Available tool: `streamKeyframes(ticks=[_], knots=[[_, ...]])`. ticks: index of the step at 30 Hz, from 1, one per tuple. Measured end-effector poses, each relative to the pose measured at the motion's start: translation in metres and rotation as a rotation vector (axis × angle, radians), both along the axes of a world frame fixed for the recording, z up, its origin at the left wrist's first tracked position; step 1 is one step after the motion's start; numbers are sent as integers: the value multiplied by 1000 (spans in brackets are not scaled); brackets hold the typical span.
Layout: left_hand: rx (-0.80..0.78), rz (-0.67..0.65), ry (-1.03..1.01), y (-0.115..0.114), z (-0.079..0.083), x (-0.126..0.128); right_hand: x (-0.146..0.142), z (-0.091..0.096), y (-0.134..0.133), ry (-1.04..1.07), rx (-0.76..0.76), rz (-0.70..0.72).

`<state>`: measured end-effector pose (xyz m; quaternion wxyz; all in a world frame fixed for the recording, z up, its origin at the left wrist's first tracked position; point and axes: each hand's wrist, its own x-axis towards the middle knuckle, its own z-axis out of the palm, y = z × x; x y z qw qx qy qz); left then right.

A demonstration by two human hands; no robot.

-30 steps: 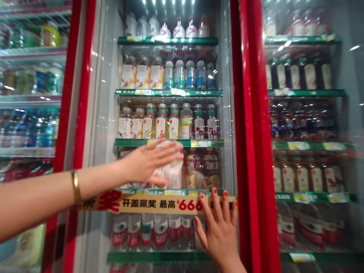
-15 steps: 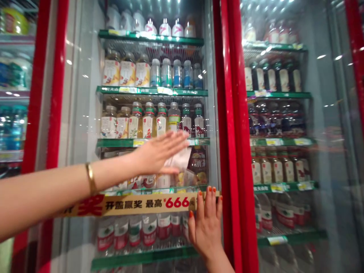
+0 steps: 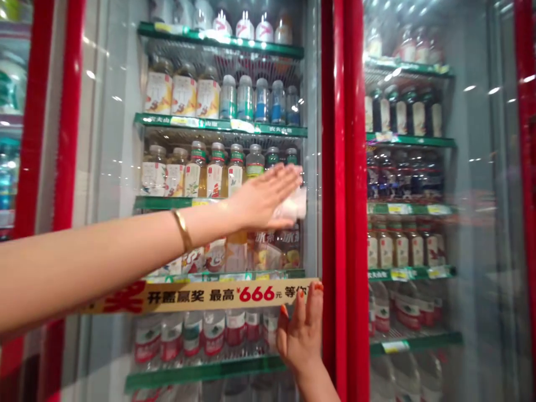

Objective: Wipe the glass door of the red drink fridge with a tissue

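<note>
My left hand [image 3: 266,195], with a gold bracelet [image 3: 181,229] at its wrist, lies flat on the glass door of a drinks cooler. Under its palm is a crumpled white tissue [image 3: 298,203], pressed against the glass; part of it shows past the fingers. Lower down, my right hand [image 3: 302,340] has its fingers stretched upward and holds nothing. Its orange-nailed fingertips rest at the right end of a tan banner strip [image 3: 184,297] with black and red lettering, which runs across the door.
Behind the glass, green-edged shelves [image 3: 201,371] carry rows of drink bottles [image 3: 216,170]. Red door frames [image 3: 352,223] stand to the right of my hands, with a second glass-fronted cooler beyond. Another red frame [image 3: 69,128] rises at the left.
My left hand has slid up and to the right across the glass with the tissue. My right hand stays near the banner's end, its fingers a little more bent. The view has shifted slightly.
</note>
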<state>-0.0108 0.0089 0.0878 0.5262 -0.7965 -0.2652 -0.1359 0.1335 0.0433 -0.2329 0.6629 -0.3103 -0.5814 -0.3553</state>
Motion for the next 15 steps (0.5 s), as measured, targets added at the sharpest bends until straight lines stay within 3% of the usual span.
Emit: streamKeyframes(ticks=[1,2,3,4,5,7,9,11,13,15], knots=[[32,-2,-148,4,19,10,1,0,-1,3,-3,14],[64,-2,-267,8,27,20,3,0,-2,6,-8,37],[97,0,-344,10,23,29,5,-1,-3,12,-11,66],[105,9,-332,11,5,35,8,-1,-4,21,-17,93],[91,15,-227,9,-23,38,10,-2,-5,34,-24,114],[94,-6,52,-1,-100,25,15,-2,-6,58,-32,131],[166,-30,177,-18,-173,-17,18,-1,-7,65,-27,133],[207,7,153,-39,-216,-86,19,2,-7,37,-7,131],[237,113,-29,-61,-223,-165,18,6,-9,-36,16,110],[259,245,-393,-81,-210,-231,15,9,-12,-147,17,69]])
